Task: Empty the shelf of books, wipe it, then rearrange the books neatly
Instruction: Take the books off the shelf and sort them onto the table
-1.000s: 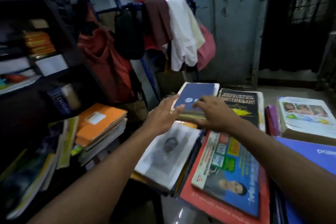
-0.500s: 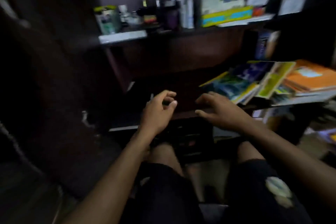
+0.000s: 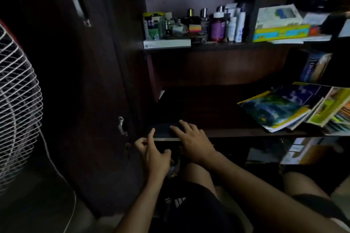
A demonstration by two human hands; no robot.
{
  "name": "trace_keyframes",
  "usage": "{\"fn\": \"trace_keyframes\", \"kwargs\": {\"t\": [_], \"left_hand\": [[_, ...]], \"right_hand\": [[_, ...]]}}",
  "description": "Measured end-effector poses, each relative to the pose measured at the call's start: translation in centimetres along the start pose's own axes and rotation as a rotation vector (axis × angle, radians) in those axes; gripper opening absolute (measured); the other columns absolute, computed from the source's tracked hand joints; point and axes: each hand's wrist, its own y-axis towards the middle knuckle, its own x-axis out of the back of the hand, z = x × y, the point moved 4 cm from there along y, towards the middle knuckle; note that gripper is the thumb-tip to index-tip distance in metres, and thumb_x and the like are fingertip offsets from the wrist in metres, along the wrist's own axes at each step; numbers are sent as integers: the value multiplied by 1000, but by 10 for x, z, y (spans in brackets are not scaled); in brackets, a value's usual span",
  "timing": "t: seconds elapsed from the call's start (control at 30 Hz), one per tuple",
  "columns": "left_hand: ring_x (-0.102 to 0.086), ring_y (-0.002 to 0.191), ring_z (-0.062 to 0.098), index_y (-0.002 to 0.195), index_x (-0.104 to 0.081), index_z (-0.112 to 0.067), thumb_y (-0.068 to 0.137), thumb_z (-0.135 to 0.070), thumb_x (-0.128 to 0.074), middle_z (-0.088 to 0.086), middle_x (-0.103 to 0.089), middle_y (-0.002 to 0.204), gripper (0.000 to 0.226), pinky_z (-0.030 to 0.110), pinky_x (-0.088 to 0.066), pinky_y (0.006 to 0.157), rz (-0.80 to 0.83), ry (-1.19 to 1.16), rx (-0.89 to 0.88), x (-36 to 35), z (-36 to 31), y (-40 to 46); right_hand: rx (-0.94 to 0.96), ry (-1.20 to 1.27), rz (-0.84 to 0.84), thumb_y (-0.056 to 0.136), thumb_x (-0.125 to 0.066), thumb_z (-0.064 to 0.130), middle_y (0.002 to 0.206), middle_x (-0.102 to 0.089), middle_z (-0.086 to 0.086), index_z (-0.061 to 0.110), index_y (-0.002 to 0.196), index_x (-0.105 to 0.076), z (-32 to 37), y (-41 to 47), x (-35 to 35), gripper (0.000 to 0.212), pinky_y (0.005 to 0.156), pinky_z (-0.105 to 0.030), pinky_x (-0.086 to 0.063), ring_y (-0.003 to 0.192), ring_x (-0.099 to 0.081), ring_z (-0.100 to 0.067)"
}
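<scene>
Dark shelf (image 3: 217,117), mid part bare from back wall to front edge, room there betw. the cupboard side at left and the books (image 3: 280,111) fanned at its right end (spilling slightly over the front edge). At front-left corner a dark flat object (image 3: 166,128), too dim to identify. Right hand (image 3: 191,138) flat on it, fingers spread straight. Left hand (image 3: 153,151) just below shelf edge, forefinger up touching the edge, other fingers loosely curled, holding nothing.

Dark wooden shelf (image 3: 217,117): slanted books (image 3: 274,111) at its right end; my right fingers (image 3: 181,126) on a dark book (image 3: 166,117) at left.
</scene>
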Motion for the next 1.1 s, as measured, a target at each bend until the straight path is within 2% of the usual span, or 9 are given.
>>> {"fn": "trace_keyframes", "kwargs": {"t": [0.1, 0.2, 0.37, 0.5, 0.6, 0.67, 0.77, 0.97, 1.1], "left_hand": [[-57, 104, 15, 127, -60, -31, 87, -4, -72, -2, -31, 131, 50, 28, -54, 92, -80, -190, 7, 7, 5, 0], [-62, 114, 25, 121, -50, -31, 95, -25, -69, 7, -41, 136, 32, 31, -59, 77, -93, -646, 225, 10, 1, -9], [-72, 99, 28, 143, -47, -20, 92, -33, -72, 9, -58, 135, 58, 39, -62, 71, 353, -868, 591, -23, -30, -50], [-71, 102, 26, 138, -54, -15, 94, -21, -68, 11, -65, 131, 46, 33, -60, 62, 536, -882, 526, -74, -73, -104], [-72, 98, 24, 129, -60, -17, 95, -18, -66, 8, -71, 122, 34, 34, -58, 59, 695, -891, 438, -112, -120, -141], [-73, 96, 24, 127, -61, -19, 96, -18, -65, 6, -73, 119, 31, 34, -58, 59, 820, -879, 399, -146, -159, -170], [-72, 98, 29, 131, -60, -16, 95, -20, -66, 11, -72, 120, 36, 33, -58, 58, 1055, -835, 358, -194, -218, -215], [-72, 75, 19, 123, -62, -17, 96, -25, -67, 5, -73, 103, 29, 34, -60, 57, 1459, -655, 99, -252, -300, -331], [-73, 91, 23, 132, -60, -24, 96, -18, -69, 7, -70, 113, 37, 32, -59, 65, 1601, -629, -51, -271, -329, -390]], "right_hand": [[23, 44, -61, 103, -49, 27, 166, -12, -11, 32, 159, -14, -4, -5, 2, 66, 105, -45, -41, 134, -44, -35], [26, 190, -63, 103, -51, 22, 168, -8, -2, 35, 158, -19, -19, -31, 13, 65, 99, -36, -47, 138, -43, -28], [14, 488, -94, 93, -62, 19, 161, -25, 5, 30, 149, -45, -56, -107, 33, 60, 109, -28, -42, 143, -38, -14], [-456, 1073, -339, 73, -56, 47, 140, -50, 1, 34, 133, -52, -116, -193, 54, 61, 93, -25, -48, 115, -60, -9], [-830, 1619, -295, 96, -54, 41, 103, -67, -18, 13, 129, -52, -142, -245, 60, 43, 59, -39, -55, 60, -67, -29], [-927, 1643, -289, 101, -45, 46, 79, -67, -22, -2, 108, -61, -157, -287, 75, 50, 39, -24, -44, 43, -56, -27], [-1043, 1496, -571, 101, -41, 51, 58, -53, -15, 7, 75, -58, -184, -354, 111, 54, 36, -16, -24, 33, -37, -17], [-1158, 1481, -1043, 106, -40, 44, 56, -40, -3, 14, 98, -48, -203, -503, 149, 32, 37, -14, -21, 36, -22, -9], [-1219, 1396, -1177, 106, -40, 45, 59, -32, 2, 17, 114, -52, -214, -572, 164, 32, 41, -18, -15, 39, -19, -7]]}}
